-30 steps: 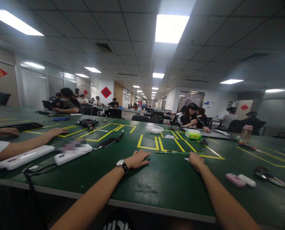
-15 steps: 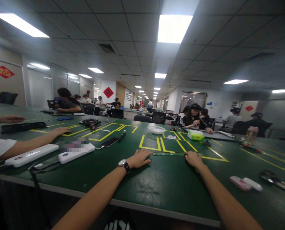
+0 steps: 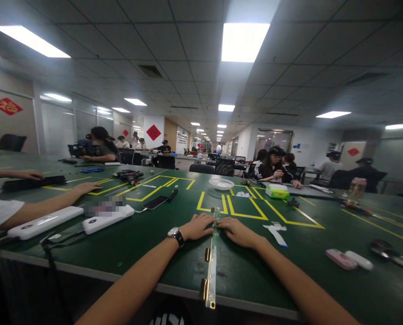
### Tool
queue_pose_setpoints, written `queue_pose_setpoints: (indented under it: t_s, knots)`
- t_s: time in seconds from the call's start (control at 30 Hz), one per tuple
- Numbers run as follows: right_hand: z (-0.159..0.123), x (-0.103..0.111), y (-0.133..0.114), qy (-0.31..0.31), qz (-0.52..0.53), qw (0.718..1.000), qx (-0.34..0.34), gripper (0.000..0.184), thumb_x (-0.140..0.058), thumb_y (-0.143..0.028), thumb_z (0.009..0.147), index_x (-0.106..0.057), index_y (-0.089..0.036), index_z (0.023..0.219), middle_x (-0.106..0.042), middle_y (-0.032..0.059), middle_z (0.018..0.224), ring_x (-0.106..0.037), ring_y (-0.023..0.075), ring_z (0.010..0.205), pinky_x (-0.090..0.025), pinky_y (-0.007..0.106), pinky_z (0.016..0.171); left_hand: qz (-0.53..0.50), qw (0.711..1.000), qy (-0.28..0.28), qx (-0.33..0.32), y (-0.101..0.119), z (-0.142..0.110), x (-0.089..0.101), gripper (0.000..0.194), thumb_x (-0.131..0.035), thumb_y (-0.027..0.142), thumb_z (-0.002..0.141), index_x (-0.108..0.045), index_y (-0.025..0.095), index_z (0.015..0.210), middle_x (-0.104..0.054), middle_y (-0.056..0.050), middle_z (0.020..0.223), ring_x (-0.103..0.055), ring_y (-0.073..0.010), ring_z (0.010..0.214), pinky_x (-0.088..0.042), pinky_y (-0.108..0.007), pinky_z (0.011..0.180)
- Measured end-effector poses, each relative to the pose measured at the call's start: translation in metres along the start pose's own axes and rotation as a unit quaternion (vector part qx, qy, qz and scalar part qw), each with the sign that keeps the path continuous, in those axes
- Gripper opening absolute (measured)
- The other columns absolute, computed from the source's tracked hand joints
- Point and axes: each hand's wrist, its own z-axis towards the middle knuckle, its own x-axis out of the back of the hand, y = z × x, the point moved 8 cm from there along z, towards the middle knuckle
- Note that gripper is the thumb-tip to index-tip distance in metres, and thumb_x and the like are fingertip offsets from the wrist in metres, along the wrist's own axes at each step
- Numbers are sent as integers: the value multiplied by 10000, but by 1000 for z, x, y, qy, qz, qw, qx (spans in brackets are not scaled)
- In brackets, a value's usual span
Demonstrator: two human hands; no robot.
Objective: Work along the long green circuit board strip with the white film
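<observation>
A long, narrow circuit board strip (image 3: 212, 271) runs from mid-table towards me, its near end at the table's front edge. Gold-coloured metal pieces stick out along its left side. My left hand (image 3: 198, 226), with a watch on the wrist, has its fingers closed on the strip's far part from the left. From the right, my right hand (image 3: 239, 232) pinches the same part, fingertips close to the left ones. The exact grip is partly hidden. A white flat ribbon cable (image 3: 277, 234) with a blue end lies right of my right hand.
Yellow tape outlines (image 3: 248, 216) mark the green table (image 3: 174, 280). A clear dish (image 3: 221, 183) stands ahead, near a green-yellow packet (image 3: 277, 191). Two white power banks (image 3: 108, 216) and a phone (image 3: 155, 202) lie left. A co-worker's arms (image 3: 48, 205) reach in there.
The strip has turned from lying crosswise between my hands to pointing towards me. My right hand has moved left, close to my left hand, uncovering the white ribbon cable.
</observation>
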Motion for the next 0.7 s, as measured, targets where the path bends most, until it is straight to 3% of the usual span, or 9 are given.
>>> queue_pose_setpoints:
  t_s: [0.07,0.13,0.2,0.27,0.33,0.4,0.47,0.53,0.7]
  knots:
    - [-1,6,7,2,-23,999,-30,451,-443,-84,769,-611,-205,1170,-613,69,1192,-522,200,1127,-356,363,1015,2,1000,-22,2,-1,0,-5,411,-408,418,962,-364,305,1355,-398,-35,1417,-353,-261,1247,-311,-428,941]
    - [-11,21,36,19,-89,987,-135,378,-448,-126,802,-628,-187,1129,-622,96,1153,-534,219,1098,-375,363,985,3,1000,-27,5,-3,0,-8,394,-383,432,968,-386,304,1341,-384,-36,1430,-338,-264,1258,-311,-437,935]
    - [-36,40,76,35,-172,942,-287,317,-443,-168,828,-645,-155,1071,-620,140,1111,-544,256,1074,-397,392,944,4,1000,-25,5,-4,0,-9,388,-376,442,967,-409,299,1326,-381,-38,1433,-334,-264,1258,-314,-437,927]
    - [-72,57,113,30,-221,876,-427,283,-432,-204,850,-655,-130,1010,-616,173,1067,-557,286,1047,-419,423,898,7,1000,-22,1,-5,0,-10,393,-375,446,965,-412,297,1327,-387,-37,1428,-335,-262,1254,-316,-432,921]
    - [-105,64,139,10,-221,826,-518,268,-443,-234,861,-657,-127,983,-617,176,1034,-575,284,1019,-435,423,869,13,1000,-19,0,-6,1,-9,396,-373,452,964,-412,299,1327,-393,-32,1423,-335,-264,1250,-314,-430,918]
    - [-123,62,152,-19,-202,806,-556,271,-491,-280,847,-654,-131,1004,-622,170,1036,-589,282,999,-453,407,839,17,1000,-16,4,-7,1,-7,392,-374,455,963,-421,300,1320,-400,-31,1418,-339,-267,1244,-311,-434,916]
    - [-124,55,154,-47,-185,812,-551,294,-532,-304,822,-652,-124,1022,-626,171,1054,-595,291,991,-471,383,799,17,1000,-15,11,-8,1,-5,389,-375,453,962,-431,296,1313,-406,-35,1415,-345,-270,1239,-307,-442,917]
    - [-108,46,144,-62,-175,842,-507,271,-510,-263,824,-667,-109,983,-636,175,1046,-604,284,971,-474,351,774,14,1000,-17,18,-9,0,-4,390,-378,449,960,-432,292,1313,-410,-40,1413,-346,-274,1238,-302,-451,918]
    - [-37,18,75,-40,-88,969,-226,265,-450,-161,814,-694,-157,916,-668,103,984,-609,208,932,-440,287,839,8,1000,-14,27,-12,0,-5,399,-380,449,955,-424,303,1324,-412,-38,1409,-347,-282,1233,-295,-453,921]
